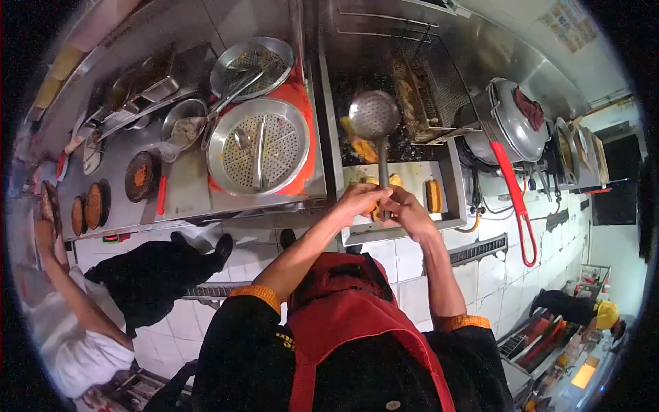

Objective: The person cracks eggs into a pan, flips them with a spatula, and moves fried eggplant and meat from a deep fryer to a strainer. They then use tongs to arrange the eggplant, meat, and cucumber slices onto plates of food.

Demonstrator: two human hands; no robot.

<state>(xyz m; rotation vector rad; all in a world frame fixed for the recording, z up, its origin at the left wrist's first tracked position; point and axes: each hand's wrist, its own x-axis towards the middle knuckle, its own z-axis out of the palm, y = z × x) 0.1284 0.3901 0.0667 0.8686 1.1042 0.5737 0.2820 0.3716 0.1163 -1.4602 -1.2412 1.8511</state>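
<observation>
A perforated metal skimmer (pixel 375 115) is over the dark oil of a fryer (pixel 343 82), its bowl away from me. My left hand (pixel 362 200) and my right hand (pixel 410 213) meet around its handle, fingers closed; the lower grip is partly hidden behind them. Beside the skimmer's bowl, a yellow-orange fried piece (pixel 365 150) lies at the oil's near edge. Just beyond my hands, more yellow pieces (pixel 395 180) rest on the metal ledge (pixel 415 172). Right of my right hand lies a browned, yellow-edged piece (pixel 434 196).
Wire fry baskets (pixel 439 82) occupy the fryer's right side. Beyond stand a large lidded pot (pixel 515 117) and a red-handled tool (pixel 511 192). Left, perforated pans (pixel 292 147) sit on the counter near a red-handled knife (pixel 162 196). A person in white (pixel 82 329) works at left, another (pixel 583 309) at far right.
</observation>
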